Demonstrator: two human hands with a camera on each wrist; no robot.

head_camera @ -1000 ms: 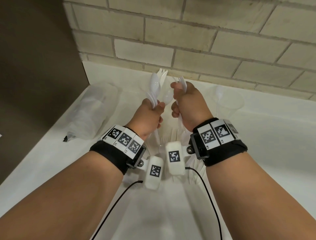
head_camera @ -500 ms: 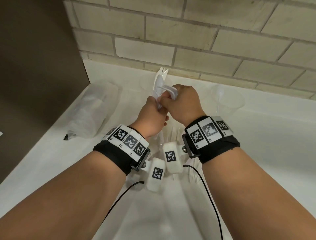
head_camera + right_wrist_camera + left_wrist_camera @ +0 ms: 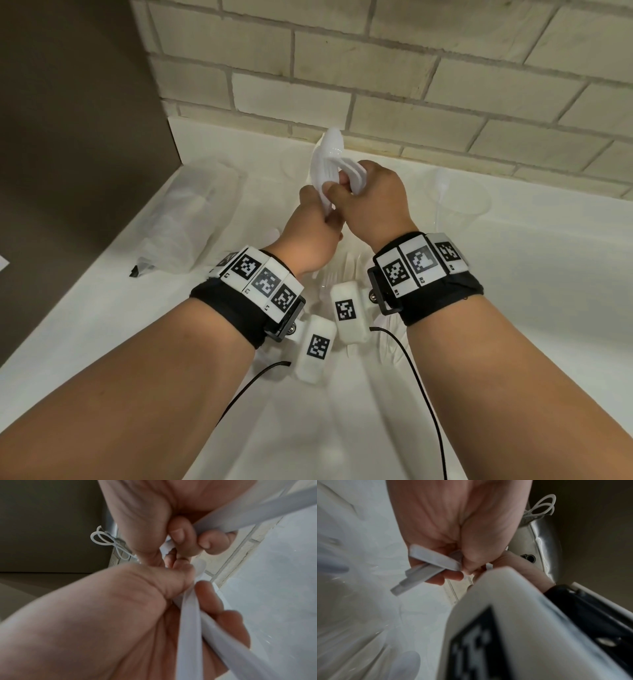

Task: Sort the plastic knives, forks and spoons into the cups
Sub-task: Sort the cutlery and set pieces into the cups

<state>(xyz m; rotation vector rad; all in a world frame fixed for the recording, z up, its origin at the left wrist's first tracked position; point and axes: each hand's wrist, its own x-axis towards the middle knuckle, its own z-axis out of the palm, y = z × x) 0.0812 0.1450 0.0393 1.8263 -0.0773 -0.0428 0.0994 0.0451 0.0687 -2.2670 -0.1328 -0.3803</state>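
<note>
Head view: cup (image 3: 455,202) barely discernible

The scene is seen from above and behind by the head view, both forearms stretching forward over the white bench (image 3: 513,308) toward the brick wall (image 3: 411,85). The left hand (image 3: 453,520) is caught from just beneath by the left wrist view, very close and blurred. From the right wrist view, aimed along the palm, the right hand (image 3: 154,500) is seen equally near. The clustered white cutlery (image 3: 329,164) is shared by all three views.
</note>
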